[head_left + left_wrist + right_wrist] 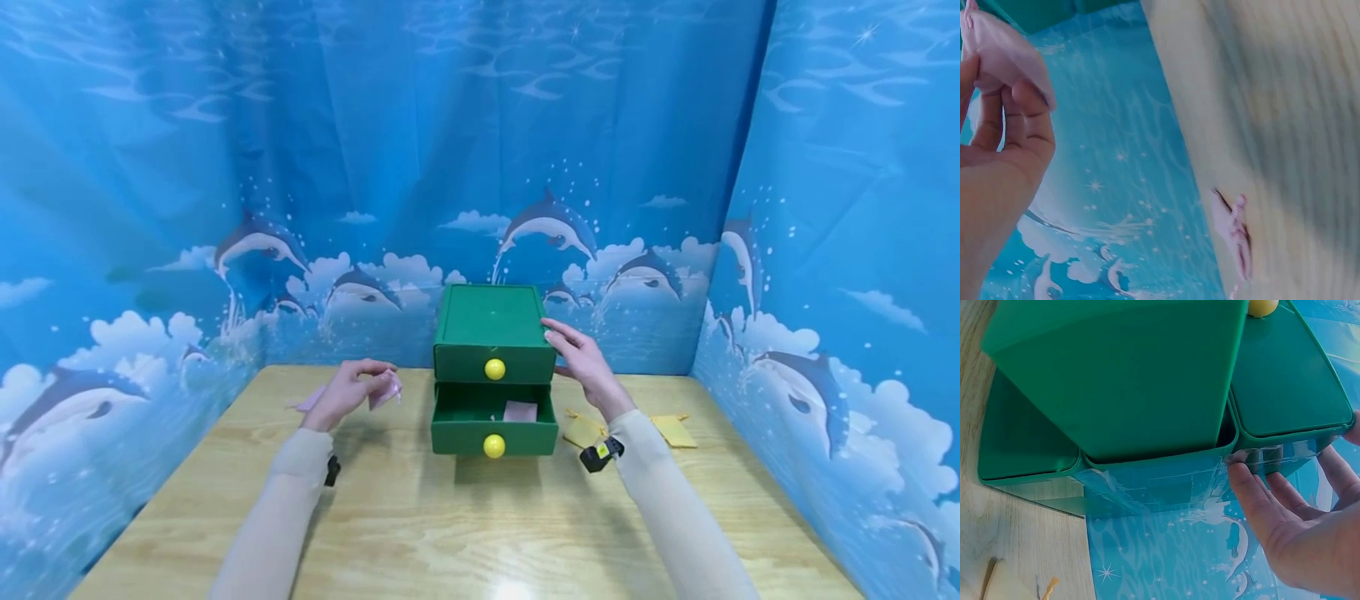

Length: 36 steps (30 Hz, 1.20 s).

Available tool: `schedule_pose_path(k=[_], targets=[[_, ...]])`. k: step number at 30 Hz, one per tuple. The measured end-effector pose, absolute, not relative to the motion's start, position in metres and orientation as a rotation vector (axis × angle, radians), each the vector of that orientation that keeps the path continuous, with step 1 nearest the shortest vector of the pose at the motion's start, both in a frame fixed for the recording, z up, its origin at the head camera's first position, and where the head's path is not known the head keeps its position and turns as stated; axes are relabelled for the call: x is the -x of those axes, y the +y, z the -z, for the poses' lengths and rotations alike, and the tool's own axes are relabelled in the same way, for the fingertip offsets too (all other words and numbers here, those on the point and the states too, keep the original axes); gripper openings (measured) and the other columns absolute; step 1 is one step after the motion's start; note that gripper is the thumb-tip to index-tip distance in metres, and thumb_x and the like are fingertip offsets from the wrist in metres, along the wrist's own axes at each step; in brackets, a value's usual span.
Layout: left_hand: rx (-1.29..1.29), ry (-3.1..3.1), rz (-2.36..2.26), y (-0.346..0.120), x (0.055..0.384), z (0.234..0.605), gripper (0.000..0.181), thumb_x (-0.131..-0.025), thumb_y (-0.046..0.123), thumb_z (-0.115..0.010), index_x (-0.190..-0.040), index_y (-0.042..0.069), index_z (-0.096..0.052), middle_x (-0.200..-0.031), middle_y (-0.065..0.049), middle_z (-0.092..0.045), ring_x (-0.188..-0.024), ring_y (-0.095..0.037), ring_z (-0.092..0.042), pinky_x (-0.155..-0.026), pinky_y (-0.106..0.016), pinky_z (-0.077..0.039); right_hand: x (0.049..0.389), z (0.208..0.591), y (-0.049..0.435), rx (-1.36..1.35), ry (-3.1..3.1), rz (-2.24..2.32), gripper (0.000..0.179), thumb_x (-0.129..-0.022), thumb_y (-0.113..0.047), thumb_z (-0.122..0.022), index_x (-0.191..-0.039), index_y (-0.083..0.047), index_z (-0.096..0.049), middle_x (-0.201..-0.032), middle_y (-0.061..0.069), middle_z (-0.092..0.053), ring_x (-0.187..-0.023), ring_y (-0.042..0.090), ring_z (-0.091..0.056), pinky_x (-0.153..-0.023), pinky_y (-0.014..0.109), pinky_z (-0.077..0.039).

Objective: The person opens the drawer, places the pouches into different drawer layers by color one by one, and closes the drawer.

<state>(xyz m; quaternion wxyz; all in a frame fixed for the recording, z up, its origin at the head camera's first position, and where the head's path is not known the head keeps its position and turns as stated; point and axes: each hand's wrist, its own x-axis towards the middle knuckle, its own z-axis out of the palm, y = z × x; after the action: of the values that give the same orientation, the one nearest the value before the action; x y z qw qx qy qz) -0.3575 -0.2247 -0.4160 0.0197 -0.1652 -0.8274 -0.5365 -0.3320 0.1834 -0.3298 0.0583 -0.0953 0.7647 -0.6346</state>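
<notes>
No lettering, brand, number or sign can be read in any of the views

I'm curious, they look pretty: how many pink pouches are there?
3: one pouch in the left hand, another pouch in the open drawer, and a third pouch on the table left of that hand. More may be hidden in the drawer.

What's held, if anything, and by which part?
The left hand pinches a pink pouch by its edge; the right hand just touches the green cabinet's side.
</notes>
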Motion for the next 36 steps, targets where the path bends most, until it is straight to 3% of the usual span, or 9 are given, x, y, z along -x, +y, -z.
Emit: schedule_pose_path(k=[3, 7, 16, 29, 36], targets=[[0.532, -2.521, 1.655, -0.219, 0.358, 0.409, 0.029, -0.100, 0.019, -0.058, -0.126, 0.008, -0.066, -0.127, -0.018, -0.062, -0.093, -0.024, -0.059, -0.068, -0.039, -0.055, 0.332, 0.328, 0.184, 0.292, 2.325, 1.928, 0.051, -0.104, -0.037, -0.046, -0.153, -0.023, -0.037, -0.163, 0.008, -0.023, -0.148, 0.034, -0.025, -0.111, 0.056, -0.038], [0.537, -2.508, 1.618, -0.214, 0.357, 0.400, 0.029, -0.100, 0.020, -0.058, -0.125, 0.011, -0.067, -0.123, -0.015, -0.063, -0.090, -0.021, -0.058, -0.065, -0.033, -0.054, 0.333, 0.326, 0.184, 0.307, 2.324, 1.926, 0.051, -0.105, -0.037, -0.045, -0.153, -0.023, -0.036, -0.163, 0.008, -0.023, -0.148, 0.034, -0.025, -0.111, 0.056, -0.038], [0.580, -2.492, 1.615, -0.196, 0.339, 0.379, 0.029, -0.102, 0.013, -0.053, -0.128, 0.007, -0.065, -0.119, -0.018, -0.062, -0.080, -0.036, -0.054, -0.058, -0.028, -0.049, 0.332, 0.326, 0.183, 0.309, 2.316, 1.921, 0.051, -0.104, -0.037, -0.046, -0.153, -0.023, -0.037, -0.162, 0.007, -0.024, -0.148, 0.034, -0.025, -0.110, 0.055, -0.039], [0.651, -2.383, 1.589, -0.188, 0.338, 0.380, 0.027, -0.100, 0.023, -0.057, -0.123, 0.014, -0.068, -0.114, -0.012, -0.065, -0.070, -0.020, -0.056, -0.054, -0.028, -0.049, 0.330, 0.328, 0.184, 0.311, 2.304, 1.930, 0.051, -0.104, -0.037, -0.046, -0.153, -0.023, -0.037, -0.162, 0.008, -0.023, -0.148, 0.034, -0.025, -0.110, 0.055, -0.039], [0.719, -2.329, 1.637, -0.178, 0.330, 0.373, 0.028, -0.101, 0.021, -0.057, -0.125, 0.010, -0.067, -0.106, -0.016, -0.065, -0.061, -0.023, -0.053, -0.050, -0.028, -0.046, 0.328, 0.328, 0.183, 0.300, 2.301, 1.934, 0.051, -0.105, -0.036, -0.046, -0.153, -0.022, -0.037, -0.162, 0.008, -0.023, -0.148, 0.033, -0.025, -0.110, 0.055, -0.039]])
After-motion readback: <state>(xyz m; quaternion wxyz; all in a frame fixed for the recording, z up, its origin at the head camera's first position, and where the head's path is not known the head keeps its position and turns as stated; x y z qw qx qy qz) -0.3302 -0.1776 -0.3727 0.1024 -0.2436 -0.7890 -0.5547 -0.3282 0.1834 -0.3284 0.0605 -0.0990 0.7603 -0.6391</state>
